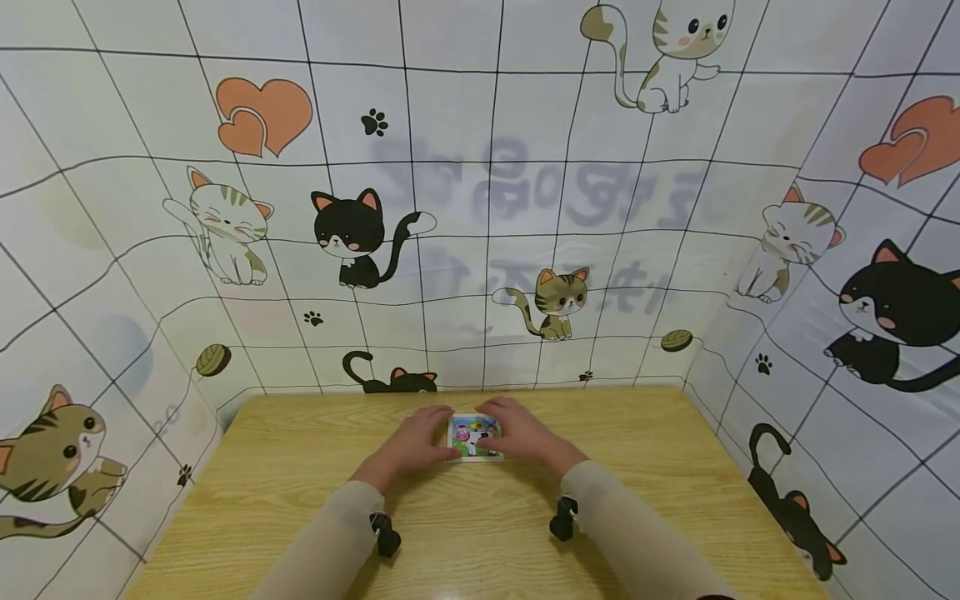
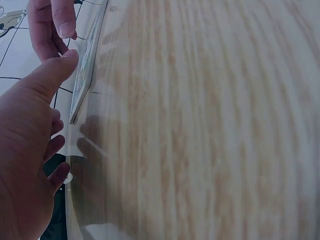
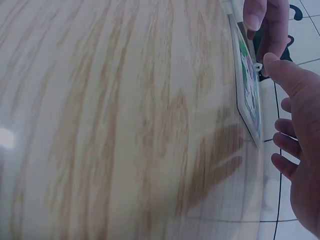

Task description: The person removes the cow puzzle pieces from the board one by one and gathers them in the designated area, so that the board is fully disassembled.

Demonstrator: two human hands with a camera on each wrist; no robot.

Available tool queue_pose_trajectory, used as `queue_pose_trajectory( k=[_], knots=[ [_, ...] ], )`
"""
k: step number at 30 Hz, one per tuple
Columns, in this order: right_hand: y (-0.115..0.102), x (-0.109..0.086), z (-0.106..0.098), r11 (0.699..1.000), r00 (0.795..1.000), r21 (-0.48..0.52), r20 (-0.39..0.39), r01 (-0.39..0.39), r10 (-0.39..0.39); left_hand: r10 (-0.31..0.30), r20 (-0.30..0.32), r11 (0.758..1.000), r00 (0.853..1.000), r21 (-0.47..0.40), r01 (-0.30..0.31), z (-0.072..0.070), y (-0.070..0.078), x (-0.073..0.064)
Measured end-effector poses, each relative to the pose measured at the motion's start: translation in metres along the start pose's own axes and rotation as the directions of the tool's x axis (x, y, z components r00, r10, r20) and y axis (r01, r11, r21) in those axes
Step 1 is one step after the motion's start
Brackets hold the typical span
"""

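Though white-rimmed, a colourful board (image 1: 472, 435)

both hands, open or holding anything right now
Left hand: open, beside the flat, white-edged, colourful cartoon-animal board.
Right hand: open, thumb over that board.

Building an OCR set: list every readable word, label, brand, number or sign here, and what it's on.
Readable text: none.
Patterned backdrop: large faint grey characters on its far side, seemingly reversed; too blurred to read.
Picture board: no lettering discernible; too small to rule out.
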State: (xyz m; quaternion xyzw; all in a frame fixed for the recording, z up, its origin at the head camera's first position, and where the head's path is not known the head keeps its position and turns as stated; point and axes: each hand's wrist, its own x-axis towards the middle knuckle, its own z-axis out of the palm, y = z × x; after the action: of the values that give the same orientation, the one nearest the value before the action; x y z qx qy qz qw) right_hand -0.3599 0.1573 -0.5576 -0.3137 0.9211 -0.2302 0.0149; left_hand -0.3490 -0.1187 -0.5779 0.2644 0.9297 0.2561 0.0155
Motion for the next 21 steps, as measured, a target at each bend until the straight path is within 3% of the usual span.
queue_pose_trajectory(
  k=[7,17,21],
  knots=[
    [-0.007,0.011,0.008,0.998,1.0,-0.061,0.01,0.02,-0.019,0.002,0.016,0.999,1.0,0.053,-0.002,0.005,-0.002,0.004],
    [-0.017,0.022,0.011,0.999,0.999,-0.033,0.046,0.006,-0.005,-0.009,0.016,0.995,1.0,0.102,0.007,0.008,-0.002,0.007],
    [-0.016,0.027,0.012,1.0,0.998,0.025,0.064,-0.009,0.007,-0.001,0.014,0.995,1.0,0.104,0.0,0.009,-0.001,0.007]
  ],
)
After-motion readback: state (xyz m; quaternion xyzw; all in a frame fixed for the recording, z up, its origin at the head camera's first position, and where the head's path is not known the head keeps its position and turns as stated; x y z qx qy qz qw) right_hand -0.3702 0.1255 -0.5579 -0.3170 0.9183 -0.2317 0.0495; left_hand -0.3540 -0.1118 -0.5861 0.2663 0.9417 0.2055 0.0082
